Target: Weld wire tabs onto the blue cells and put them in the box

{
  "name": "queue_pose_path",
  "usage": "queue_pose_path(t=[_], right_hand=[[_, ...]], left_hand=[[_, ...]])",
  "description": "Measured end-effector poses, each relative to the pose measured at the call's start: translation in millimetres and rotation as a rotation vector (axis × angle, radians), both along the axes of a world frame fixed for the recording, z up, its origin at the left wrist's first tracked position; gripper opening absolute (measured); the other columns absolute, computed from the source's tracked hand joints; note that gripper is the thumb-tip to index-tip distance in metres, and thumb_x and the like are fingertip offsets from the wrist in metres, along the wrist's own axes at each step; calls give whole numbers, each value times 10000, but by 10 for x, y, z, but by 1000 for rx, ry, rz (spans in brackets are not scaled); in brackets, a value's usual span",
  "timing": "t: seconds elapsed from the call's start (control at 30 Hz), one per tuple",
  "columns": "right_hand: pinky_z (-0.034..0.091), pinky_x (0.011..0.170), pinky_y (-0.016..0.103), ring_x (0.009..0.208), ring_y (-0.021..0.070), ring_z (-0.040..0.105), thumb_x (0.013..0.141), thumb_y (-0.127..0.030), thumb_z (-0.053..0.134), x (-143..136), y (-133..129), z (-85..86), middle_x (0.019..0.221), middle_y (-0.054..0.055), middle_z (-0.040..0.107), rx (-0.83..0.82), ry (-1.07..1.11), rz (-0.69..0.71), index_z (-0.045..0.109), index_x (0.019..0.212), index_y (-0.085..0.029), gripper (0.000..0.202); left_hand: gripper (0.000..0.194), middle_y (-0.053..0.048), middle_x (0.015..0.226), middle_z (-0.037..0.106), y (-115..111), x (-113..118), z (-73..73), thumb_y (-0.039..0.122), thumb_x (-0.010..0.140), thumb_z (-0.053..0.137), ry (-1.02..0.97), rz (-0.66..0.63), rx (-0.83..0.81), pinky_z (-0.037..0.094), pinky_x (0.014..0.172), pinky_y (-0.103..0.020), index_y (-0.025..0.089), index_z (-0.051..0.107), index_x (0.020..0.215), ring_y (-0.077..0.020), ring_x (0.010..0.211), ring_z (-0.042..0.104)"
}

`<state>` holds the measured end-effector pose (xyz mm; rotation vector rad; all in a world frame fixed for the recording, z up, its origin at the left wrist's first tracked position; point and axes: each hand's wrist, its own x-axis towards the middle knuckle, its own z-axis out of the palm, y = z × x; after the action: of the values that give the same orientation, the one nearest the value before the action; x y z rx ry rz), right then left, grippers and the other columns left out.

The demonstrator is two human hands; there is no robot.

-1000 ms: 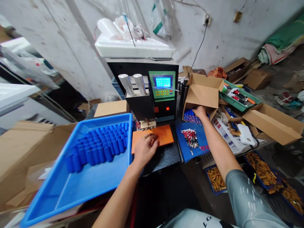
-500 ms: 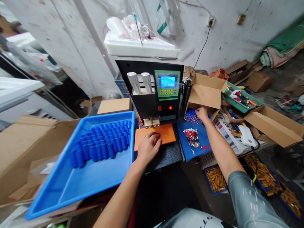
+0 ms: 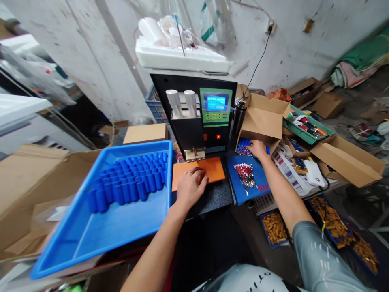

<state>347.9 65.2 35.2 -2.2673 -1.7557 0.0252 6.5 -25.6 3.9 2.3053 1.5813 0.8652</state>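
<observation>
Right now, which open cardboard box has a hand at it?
The tall-flapped box just right of the dark flask: the right hand is at its blue cylinders. The open box farther right has none.

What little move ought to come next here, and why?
Probably the right hand should pick one blue cylinder from the batch in the open cardboard box: its fingertips are right at them, while the left hand is at the orange board.
</observation>
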Motion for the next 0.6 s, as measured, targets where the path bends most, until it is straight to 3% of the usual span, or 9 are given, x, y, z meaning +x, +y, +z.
queue_pose_path(t=[0.1, 0.2, 0.3, 0.37, 0.43, 0.5, 0.6], right_hand=[[479, 834, 343, 1028, 282, 645, 836, -406, 623, -30, -41, 17, 1074, 110, 710, 30, 19, 4, 694, 1092, -215, 327], [466, 890, 350, 1086, 271, 614, 852, -345, 601, -49, -165, 37, 1184, 130, 660, 189, 44, 24, 664, 1155, -189, 346], [475, 845, 311, 979, 230, 641, 864, -301, 568, -30, -374, -40, 1038, 104, 701, 291, 187, 15, 692, 1034, -170, 248], [481, 710, 269, 774, 196, 650, 834, -300, 601, 1, -535, -164, 795, 63, 706, 210, 356, 1, 691, 818, -164, 163], [432, 545, 238, 539, 148, 569, 815, -347, 628, 28, -680, -310, 566, 19, 616, 76, 543, -28, 612, 622, -170, 263], [337, 421, 223, 384, 105, 430, 825, -401, 610, 31, -782, -432, 435, -26, 493, -29, 731, -109, 534, 565, -183, 348], [236, 356, 202, 339, 77, 338, 781, -405, 660, -23, -840, -506, 403, -67, 415, -67, 928, -170, 488, 592, -196, 330]], left_hand=[[305, -75, 1111, 668, 0, -3, -6, 378, 856, 508, 12, 4, -2, 460, 909, -395, 199, 692, 1021, -268, 999, 597], [318, -76, 1118, 666, 3, -11, -8, 387, 859, 504, 26, -1, -14, 460, 906, -398, 199, 691, 1035, -267, 992, 595], [331, -76, 1137, 661, 5, -21, -6, 395, 862, 498, 45, -13, -25, 459, 902, -399, 200, 688, 1050, -268, 991, 591], [347, -86, 1138, 659, 2, -26, 0, 404, 865, 494, 64, -12, -30, 458, 897, -404, 194, 685, 1065, -274, 995, 586], [360, -94, 1138, 656, -6, -29, 9, 410, 866, 493, 87, -12, -31, 456, 890, -411, 189, 681, 1079, -283, 1001, 580], [369, -99, 1150, 651, -20, -31, 23, 412, 869, 490, 107, -16, -29, 456, 879, -415, 188, 676, 1095, -290, 1004, 574], [381, -105, 1166, 646, -45, -33, 48, 412, 875, 484, 130, -18, -31, 455, 858, -420, 184, 670, 1116, -299, 1005, 567]])
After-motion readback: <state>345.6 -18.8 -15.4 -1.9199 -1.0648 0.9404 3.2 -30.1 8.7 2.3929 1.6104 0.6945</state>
